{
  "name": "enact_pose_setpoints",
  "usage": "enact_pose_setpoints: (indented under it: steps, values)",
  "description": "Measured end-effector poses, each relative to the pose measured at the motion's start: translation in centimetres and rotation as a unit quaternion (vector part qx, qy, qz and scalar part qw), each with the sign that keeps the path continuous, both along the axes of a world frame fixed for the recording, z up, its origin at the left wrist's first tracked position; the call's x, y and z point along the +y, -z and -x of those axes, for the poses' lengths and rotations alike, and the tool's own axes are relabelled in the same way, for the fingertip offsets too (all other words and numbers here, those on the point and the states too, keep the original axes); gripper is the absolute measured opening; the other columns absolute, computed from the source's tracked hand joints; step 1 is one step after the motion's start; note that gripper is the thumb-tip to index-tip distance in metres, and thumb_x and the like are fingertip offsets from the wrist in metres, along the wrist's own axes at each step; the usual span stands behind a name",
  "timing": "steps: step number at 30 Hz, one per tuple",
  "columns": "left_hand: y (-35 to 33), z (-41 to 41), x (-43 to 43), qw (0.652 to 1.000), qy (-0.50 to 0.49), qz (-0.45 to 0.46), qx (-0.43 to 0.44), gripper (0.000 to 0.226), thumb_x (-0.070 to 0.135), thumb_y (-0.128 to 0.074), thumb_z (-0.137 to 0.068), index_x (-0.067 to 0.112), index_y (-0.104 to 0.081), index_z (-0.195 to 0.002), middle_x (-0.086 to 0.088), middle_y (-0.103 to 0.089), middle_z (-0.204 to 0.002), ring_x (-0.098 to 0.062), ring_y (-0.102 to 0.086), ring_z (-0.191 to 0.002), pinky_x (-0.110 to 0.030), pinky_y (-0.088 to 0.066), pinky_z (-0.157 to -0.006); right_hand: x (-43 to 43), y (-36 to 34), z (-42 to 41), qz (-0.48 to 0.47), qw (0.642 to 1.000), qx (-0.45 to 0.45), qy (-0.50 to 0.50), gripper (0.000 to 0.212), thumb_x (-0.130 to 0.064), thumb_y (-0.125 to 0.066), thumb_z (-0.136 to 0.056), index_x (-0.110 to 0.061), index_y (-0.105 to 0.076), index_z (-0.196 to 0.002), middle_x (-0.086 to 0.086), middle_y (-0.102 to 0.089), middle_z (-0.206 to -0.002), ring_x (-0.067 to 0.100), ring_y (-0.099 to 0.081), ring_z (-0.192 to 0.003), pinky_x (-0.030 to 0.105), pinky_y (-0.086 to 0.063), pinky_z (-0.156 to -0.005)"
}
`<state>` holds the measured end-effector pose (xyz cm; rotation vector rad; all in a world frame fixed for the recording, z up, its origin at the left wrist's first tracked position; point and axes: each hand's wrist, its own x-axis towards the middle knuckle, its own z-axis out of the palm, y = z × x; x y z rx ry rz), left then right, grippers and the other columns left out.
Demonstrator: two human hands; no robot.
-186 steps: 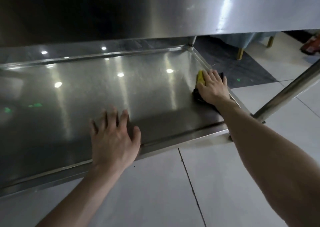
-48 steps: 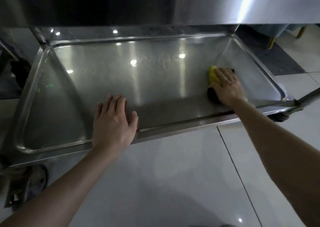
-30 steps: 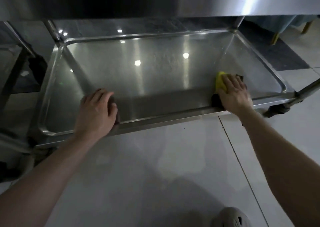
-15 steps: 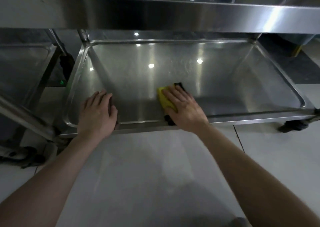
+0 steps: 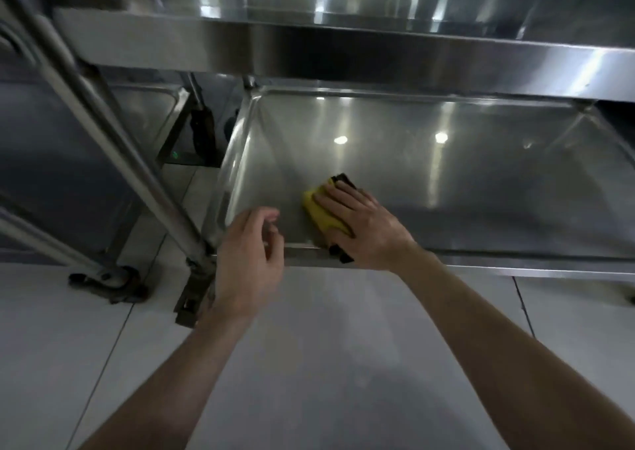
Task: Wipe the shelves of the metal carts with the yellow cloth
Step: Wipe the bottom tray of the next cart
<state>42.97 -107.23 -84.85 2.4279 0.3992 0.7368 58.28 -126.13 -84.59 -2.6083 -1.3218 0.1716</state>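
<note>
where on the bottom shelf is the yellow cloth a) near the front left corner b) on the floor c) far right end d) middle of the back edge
a: the right hand presses the yellow cloth flat on the bottom shelf near its front left corner.

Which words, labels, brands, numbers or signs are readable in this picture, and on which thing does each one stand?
None: no text is readable.
The yellow cloth, the lower shelf and the upper shelf bear no print.
The green dot beyond the shelf's corner is only a small glow, not a sign.
</note>
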Motion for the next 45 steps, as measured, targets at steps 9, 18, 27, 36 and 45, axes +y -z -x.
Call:
enact_pose_setpoints:
  steps: [9, 18, 27, 36, 45]
  values:
    - [-1.8, 6.8, 5.5, 0.959, -0.223, 0.169, -0.032, 0.051, 0.037, -0.088, -0.085, 0.016, -0.052, -0.114, 0.000, -0.054, -0.109, -0.015, -0.056, -0.097, -0.035, -0.051, -0.088, 8.7, 0.2, 1.2, -0.021, 0.988, -0.016, 0.153, 0.083, -0.057, -0.020, -0.094, -0.021, -0.026, -0.169, 0.008, -0.021, -0.177, 0.034, -0.009, -0.164, 0.053, -0.007, -0.132]
    - [-5.9, 0.9, 6.9, 0.917, -0.080, 0.374, -0.116, 0.043, 0.022, -0.071, -0.103, 0.011, -0.053, -0.065, -0.012, -0.050, -0.056, -0.031, -0.051, -0.050, -0.041, -0.046, -0.051, -0.1, 2.6, -7.3, -0.028, 0.981, -0.172, 0.086, 0.064, -0.046, -0.024, -0.112, -0.012, -0.047, -0.160, 0.018, -0.047, -0.163, 0.043, -0.039, -0.150, 0.058, -0.024, -0.127]
    - [-4.6, 0.2, 6.6, 0.893, -0.120, 0.401, -0.167, 0.039, 0.029, -0.071, -0.087, 0.009, -0.045, -0.065, -0.016, -0.038, -0.059, -0.030, -0.038, -0.048, -0.051, -0.038, -0.046, 21.6, 1.0, -4.4, -0.031, 0.982, -0.063, 0.173, 0.070, -0.047, -0.035, -0.093, -0.023, -0.038, -0.159, 0.008, -0.038, -0.167, 0.035, -0.031, -0.154, 0.053, -0.022, -0.128]
    - [-4.4, 0.0, 7.0, 0.897, -0.107, 0.395, -0.166, 0.039, 0.025, -0.068, -0.088, 0.027, -0.045, -0.057, -0.005, -0.040, -0.053, -0.027, -0.038, -0.045, -0.041, -0.038, -0.052, 8.3, 1.9, -16.0, -0.048, 0.968, -0.075, 0.234, 0.063, -0.044, -0.039, -0.101, -0.015, -0.050, -0.156, 0.013, -0.048, -0.161, 0.037, -0.039, -0.148, 0.046, -0.023, -0.127]
    - [-4.2, 0.0, 7.2, 0.896, -0.115, 0.400, -0.157, 0.031, 0.025, -0.069, -0.087, 0.025, -0.049, -0.064, -0.003, -0.040, -0.054, -0.026, -0.039, -0.047, -0.049, -0.042, -0.054, 20.5, 1.1, -10.4, -0.034, 0.979, 0.044, 0.197, 0.092, -0.064, -0.010, -0.086, -0.022, -0.035, -0.164, 0.010, -0.026, -0.174, 0.034, -0.017, -0.161, 0.056, -0.012, -0.130]
